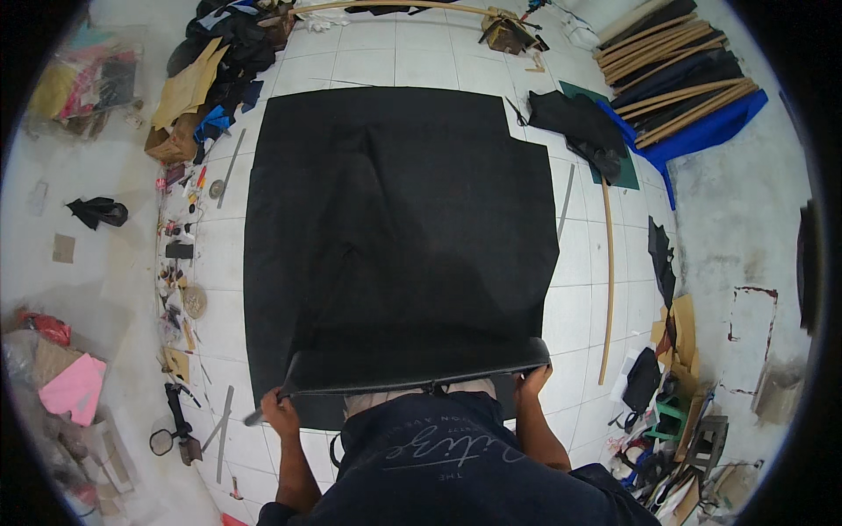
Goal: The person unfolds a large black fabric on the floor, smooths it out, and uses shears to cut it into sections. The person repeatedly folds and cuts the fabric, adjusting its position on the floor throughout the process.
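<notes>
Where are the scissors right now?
In the head view, the scissors lie on the white tiled floor at upper right, between the big black fabric sheet's top-right corner and the crumpled black cloth pile.

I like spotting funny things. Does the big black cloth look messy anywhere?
Yes. The large black fabric sheet lies on the white tiled floor with a ridge-like fold running down its middle, and its near edge is lifted by both hands.

A sewing or upholstery workshop, worked on the floor. A big sheet of black fabric (395,237) lies spread over white tiles (421,61). Fabric rolls (675,70) are stacked at upper right on a blue sheet (710,131). Scissors (516,111) lie near the cloth's top edge. Small tools (180,263) line the left side, cardboard scraps (189,96) pile at upper left, and a long wooden strip (608,280) lies at right.
</notes>
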